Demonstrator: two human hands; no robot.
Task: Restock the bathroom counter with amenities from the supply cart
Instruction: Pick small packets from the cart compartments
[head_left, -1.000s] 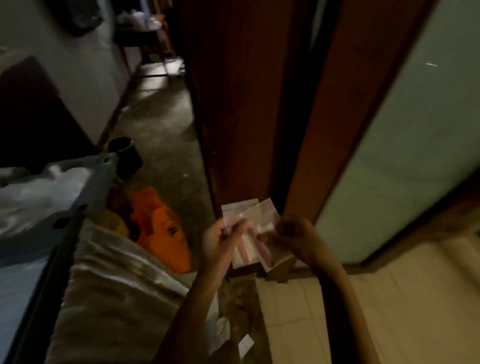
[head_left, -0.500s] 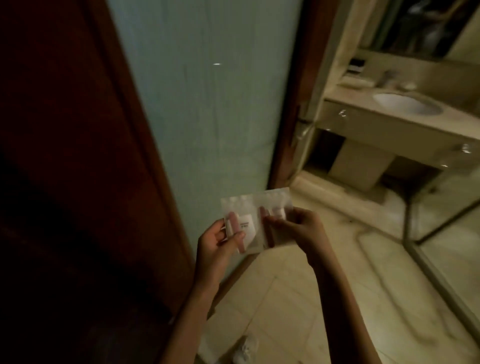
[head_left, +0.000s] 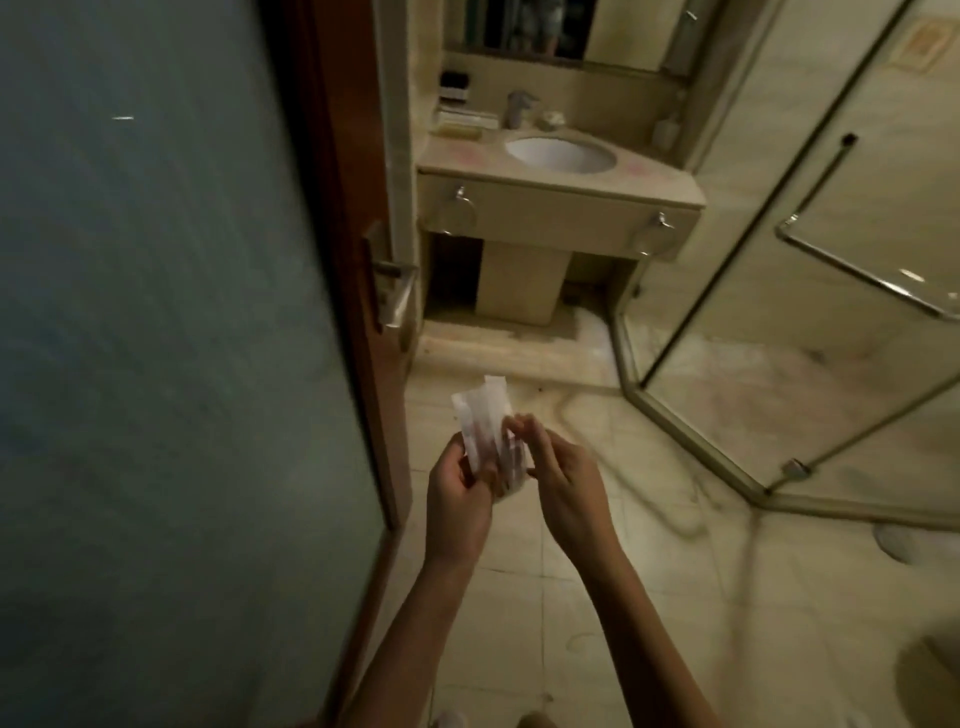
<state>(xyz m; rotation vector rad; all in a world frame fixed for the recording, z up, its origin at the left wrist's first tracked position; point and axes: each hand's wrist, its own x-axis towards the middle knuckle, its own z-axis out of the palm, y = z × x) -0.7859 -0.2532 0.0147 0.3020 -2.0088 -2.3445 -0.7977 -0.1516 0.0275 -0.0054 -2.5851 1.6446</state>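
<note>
Clear plastic amenity packets (head_left: 485, 426) with pinkish contents stand upright between my hands at chest height. My left hand (head_left: 460, 491) grips them from the left side, and my right hand (head_left: 558, 475) pinches their right edge with its fingertips. The beige bathroom counter (head_left: 649, 182) with its white oval sink (head_left: 561, 154) lies ahead, beyond the doorway. A faucet (head_left: 517, 106) and small items sit along the counter's back edge.
A frosted glass door (head_left: 156, 312) in a wooden frame stands open on my left, its metal handle (head_left: 397, 291) sticking out. A glass shower enclosure (head_left: 831, 312) fills the right side. Tiled floor (head_left: 571, 597) stretches between me and the counter.
The view swung from the hallway and cart to the bathroom interior. My hands kept the packets, now turned more upright and bunched together.
</note>
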